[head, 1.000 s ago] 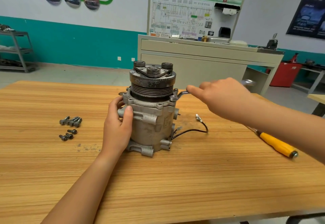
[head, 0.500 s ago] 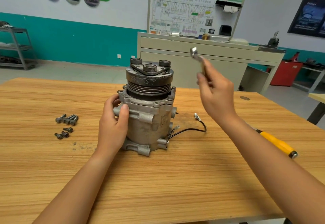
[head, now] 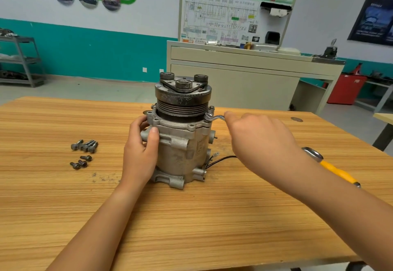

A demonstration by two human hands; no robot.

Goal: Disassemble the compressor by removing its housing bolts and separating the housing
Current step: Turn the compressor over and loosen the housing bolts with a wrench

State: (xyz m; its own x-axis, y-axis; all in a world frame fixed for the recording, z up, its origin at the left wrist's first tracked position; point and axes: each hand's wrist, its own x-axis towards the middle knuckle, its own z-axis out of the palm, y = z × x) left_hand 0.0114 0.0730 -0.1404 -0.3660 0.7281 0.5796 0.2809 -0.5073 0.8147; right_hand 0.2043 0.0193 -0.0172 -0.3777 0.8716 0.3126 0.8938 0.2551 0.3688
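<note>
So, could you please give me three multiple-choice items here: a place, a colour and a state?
1. Where do the loose bolts lie? A. on the table, left of the compressor; B. on the floor; C. in a tray.
2. What colour is the handle of the tool behind the right forearm? A. red; B. blue; C. yellow.
3. What does the right hand hold? A. nothing; B. a wrench set on a flange bolt; C. a hammer.
Answers: 1 A, bolts rest on wood; 2 C, grip is yellow; 3 B, wrench head meets the bolt.
</note>
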